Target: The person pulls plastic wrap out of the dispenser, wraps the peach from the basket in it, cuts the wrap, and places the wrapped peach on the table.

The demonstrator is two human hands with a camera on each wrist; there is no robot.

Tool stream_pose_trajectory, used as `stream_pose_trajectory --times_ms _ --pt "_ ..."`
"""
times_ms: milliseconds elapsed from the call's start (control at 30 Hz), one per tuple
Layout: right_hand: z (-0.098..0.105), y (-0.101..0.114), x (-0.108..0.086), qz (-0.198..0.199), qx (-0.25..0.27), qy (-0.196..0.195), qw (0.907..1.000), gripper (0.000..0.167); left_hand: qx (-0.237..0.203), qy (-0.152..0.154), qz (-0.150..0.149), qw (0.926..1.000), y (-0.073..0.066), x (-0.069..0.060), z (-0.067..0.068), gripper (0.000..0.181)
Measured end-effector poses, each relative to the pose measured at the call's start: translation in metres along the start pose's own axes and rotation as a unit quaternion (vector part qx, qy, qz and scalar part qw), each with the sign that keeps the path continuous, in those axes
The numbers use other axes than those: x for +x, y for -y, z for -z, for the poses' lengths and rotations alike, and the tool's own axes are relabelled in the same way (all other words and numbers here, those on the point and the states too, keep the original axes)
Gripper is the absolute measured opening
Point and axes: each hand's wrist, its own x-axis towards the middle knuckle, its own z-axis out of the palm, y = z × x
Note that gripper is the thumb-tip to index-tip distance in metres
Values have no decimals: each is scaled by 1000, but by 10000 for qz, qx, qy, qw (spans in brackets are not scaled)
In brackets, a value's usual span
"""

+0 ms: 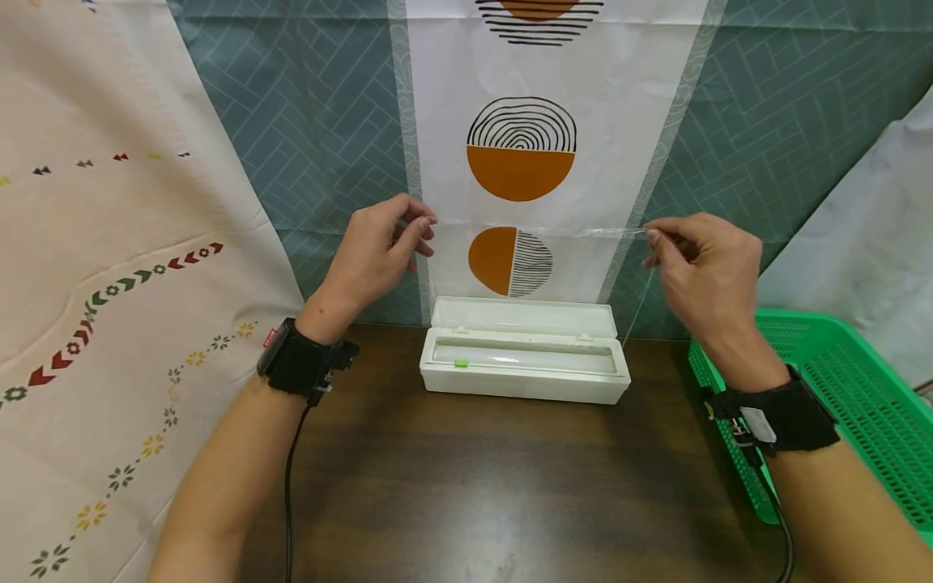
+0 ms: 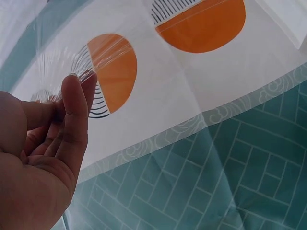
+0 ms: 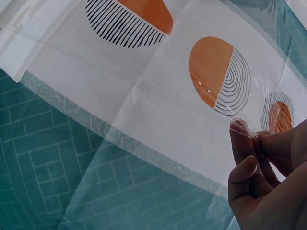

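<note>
A sheet of clear plastic wrap (image 1: pixel 612 232) stretches between my two raised hands above a white wrap dispenser (image 1: pixel 521 387). My left hand (image 1: pixel 372 247) pinches one upper corner between thumb and fingers; in the left wrist view the film (image 2: pixel 91 72) gathers in creases at the fingertips. The other corner is pinched by my right hand (image 1: pixel 710 267), and the right wrist view shows film (image 3: pixel 261 81) fanning out from that grip. Below, the dispenser's lid (image 1: pixel 525 314) stands open at the back. A roll (image 1: pixel 525 356) lies inside, and a small green slider (image 1: pixel 462 363) sits on the front rail, left of middle.
The dispenser stands on a dark wooden table (image 1: pixel 466 486), against a patterned cloth (image 1: pixel 328 121) hanging behind. A green plastic basket (image 1: pixel 816 328) is at the right, under my right forearm. A cream embroidered cloth (image 1: pixel 109 243) covers the left side. Cables hang from both wrist cameras.
</note>
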Motion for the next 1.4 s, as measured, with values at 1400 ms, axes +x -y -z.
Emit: stream_pose_trajectory --times_ms 1400 --pt "18 9 22 -201 405 -120 9989 21 143 -110 -47 9998 -16 16 19 20"
